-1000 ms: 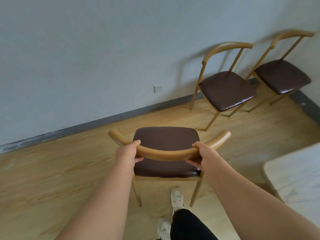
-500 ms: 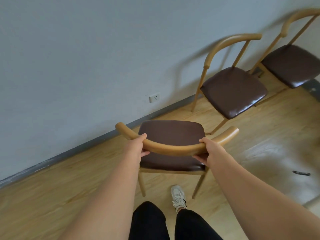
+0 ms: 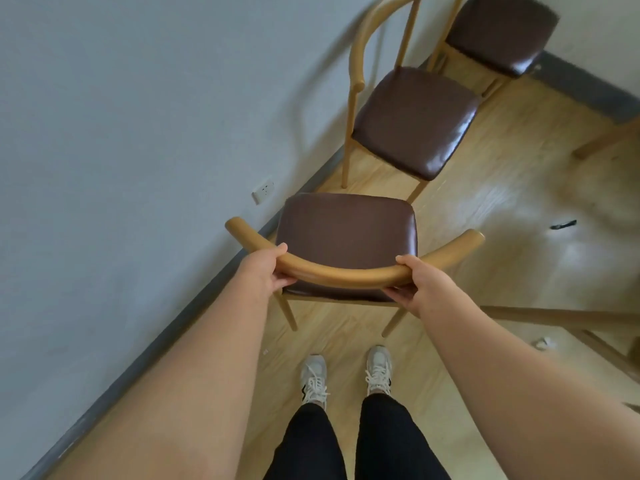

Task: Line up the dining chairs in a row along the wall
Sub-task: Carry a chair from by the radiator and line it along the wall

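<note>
Head view, wood floor (image 3: 519, 209), grey wall (image 3: 121, 116)

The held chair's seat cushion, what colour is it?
Dark brown, glossy seat cushion, clearest in the head view.

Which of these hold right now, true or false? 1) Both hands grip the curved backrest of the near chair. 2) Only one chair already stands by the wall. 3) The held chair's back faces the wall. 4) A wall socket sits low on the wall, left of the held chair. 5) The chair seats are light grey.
1) True: the left hand and the right hand both grip the curved backrest of the held chair.
2) False: two stand there, the middle chair and the far chair.
3) False: its back faces the person, with the wall on its left.
4) True: the wall socket sits just above the baseboard.
5) False: they are dark brown.
</note>
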A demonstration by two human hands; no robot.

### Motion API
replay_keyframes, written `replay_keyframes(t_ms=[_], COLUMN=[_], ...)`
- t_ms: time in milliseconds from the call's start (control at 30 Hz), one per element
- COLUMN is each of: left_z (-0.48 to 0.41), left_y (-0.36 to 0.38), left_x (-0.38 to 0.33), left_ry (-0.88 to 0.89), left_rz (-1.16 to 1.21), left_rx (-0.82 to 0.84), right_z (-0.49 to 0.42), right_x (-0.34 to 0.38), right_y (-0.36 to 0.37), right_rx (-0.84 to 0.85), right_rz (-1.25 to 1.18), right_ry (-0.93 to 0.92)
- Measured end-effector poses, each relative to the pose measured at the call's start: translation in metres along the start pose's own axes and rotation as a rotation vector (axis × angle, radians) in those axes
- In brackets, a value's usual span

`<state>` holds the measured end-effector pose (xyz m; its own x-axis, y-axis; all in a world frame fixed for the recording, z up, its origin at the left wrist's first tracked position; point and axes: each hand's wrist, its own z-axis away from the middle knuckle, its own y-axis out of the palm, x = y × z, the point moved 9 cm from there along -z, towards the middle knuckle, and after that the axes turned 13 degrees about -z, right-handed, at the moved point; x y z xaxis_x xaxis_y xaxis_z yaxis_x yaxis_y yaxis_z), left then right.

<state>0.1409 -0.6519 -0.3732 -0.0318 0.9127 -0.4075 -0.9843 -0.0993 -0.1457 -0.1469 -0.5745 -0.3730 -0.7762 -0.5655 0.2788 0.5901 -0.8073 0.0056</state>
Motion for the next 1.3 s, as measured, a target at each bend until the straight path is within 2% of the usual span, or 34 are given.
replay_keyframes(t_ms=[133, 300, 600, 933, 1067, 1167, 1233, 1267, 1300], left_z=[-0.011, -0.015, -0.007, 0.015, 0.031, 0.047, 0.055, 0.057, 0.058], left_y=[0.003, -0.003, -0.035, -0.034, -0.017, 0.009, 0.026, 0.032, 0.037], left_x=[-0.002, 0.018, 0.100, 0.181, 0.195, 0.211, 0.224, 0.230, 0.232], left_ry=[0.016, 0.013, -0.074, -0.135, -0.104, -0.135, -0.166, -0.179, -0.181], left_rz=[-0.095, -0.133, -0.065, -0.080, -0.095, -0.130, -0.175, -0.205, -0.232], left_rx=[0.045, 0.012, -0.119, -0.180, -0.146, -0.051, 0.017, 0.042, 0.051], right_z=[-0.005, -0.002, 0.008, 0.003, 0.000, -0.007, -0.001, 0.001, -0.002], right_x=[-0.027, -0.055, -0.110, -0.129, -0.117, -0.092, -0.076, -0.066, -0.051], right_y=[-0.014, -0.030, -0.077, -0.129, -0.135, -0.141, -0.155, -0.157, -0.157], right_rx=[-0.012, -0.047, -0.101, -0.163, -0.130, -0.191, -0.306, -0.344, -0.363], right_rz=[-0.105, -0.149, -0.076, 0.078, 0.178, 0.246, 0.279, 0.532, 0.675], right_ry=[0.016, 0.080, 0.154, 0.204, 0.124, -0.003, -0.083, -0.165, -0.249])
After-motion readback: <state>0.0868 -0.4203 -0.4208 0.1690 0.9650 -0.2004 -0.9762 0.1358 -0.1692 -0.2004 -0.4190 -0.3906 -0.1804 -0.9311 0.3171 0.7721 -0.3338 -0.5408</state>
